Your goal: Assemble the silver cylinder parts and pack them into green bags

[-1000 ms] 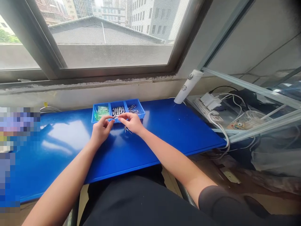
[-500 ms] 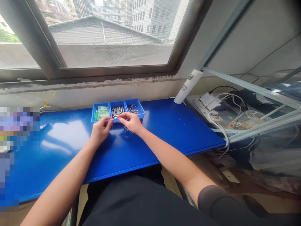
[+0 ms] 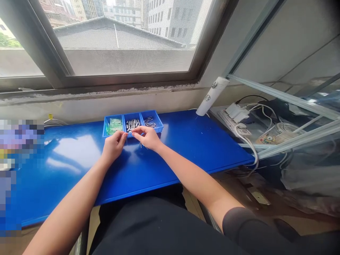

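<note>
In front of a blue three-compartment tray [image 3: 105, 134], my left hand [image 3: 113, 144] and my right hand [image 3: 148, 137] face each other with fingertips pinched. What each pinch holds is too small to make out. Green-and-clear thin pieces [image 3: 115, 124] fill the tray's left compartment. Short silver and black cylinders [image 3: 132, 124] lie in the middle one, and thin metal pins [image 3: 150, 122] in the right one. A few more thin metal pieces [image 3: 141, 144] lie on the table, partly hidden under my right hand.
The blue table [image 3: 186, 141] runs below a window [image 3: 124, 42]. At the back right a white bottle [image 3: 212, 97] stands near a metal shelf frame [image 3: 287, 97]. Beyond the table's right edge are a power strip with plugs [image 3: 236, 120] and white cables [image 3: 251, 145].
Both hands keep almost the same place and pinched pose. The whole view has shifted very slightly.
</note>
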Tool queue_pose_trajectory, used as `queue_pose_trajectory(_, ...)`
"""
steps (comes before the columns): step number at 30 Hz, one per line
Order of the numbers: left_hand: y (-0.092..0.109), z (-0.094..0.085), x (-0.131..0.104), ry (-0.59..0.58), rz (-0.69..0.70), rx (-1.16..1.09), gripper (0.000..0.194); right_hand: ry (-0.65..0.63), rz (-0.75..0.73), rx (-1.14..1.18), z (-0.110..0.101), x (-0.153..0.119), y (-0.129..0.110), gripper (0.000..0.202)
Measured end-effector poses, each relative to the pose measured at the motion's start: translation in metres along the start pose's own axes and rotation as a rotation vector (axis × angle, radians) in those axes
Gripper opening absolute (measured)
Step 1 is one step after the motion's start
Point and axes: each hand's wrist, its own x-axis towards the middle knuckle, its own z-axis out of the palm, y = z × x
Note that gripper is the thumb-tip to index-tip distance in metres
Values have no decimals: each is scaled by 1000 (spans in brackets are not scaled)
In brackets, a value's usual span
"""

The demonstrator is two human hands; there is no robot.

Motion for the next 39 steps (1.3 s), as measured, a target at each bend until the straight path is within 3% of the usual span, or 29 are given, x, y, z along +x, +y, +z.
queue_pose_trajectory(10, 6, 0, -1, 7, 15, -67, 19, 32, 15, 11, 0, 0, -2, 21)
queue_pose_trajectory(16, 2, 1, 0, 19, 35, -1, 25, -15, -38, -3, 0, -3, -4, 24)
queue_pose_trajectory(21, 4, 0, -1, 4, 53, -86, 25, -30, -68, -22, 1, -4, -6, 22)
queue_pose_trajectory(29, 3, 4, -4, -90, 93, -178, 35, -125, 45, 196, 4, -6, -6, 21)
queue_pose_trajectory(34, -2, 4, -4, -60, 95, -122, 20, -197, 52, 201, 5, -7, -6, 23)
queue_pose_trajectory(39, 1, 2, -3, -55, 84, -96, 19, -119, 47, 134, 4, -5, -6, 27)
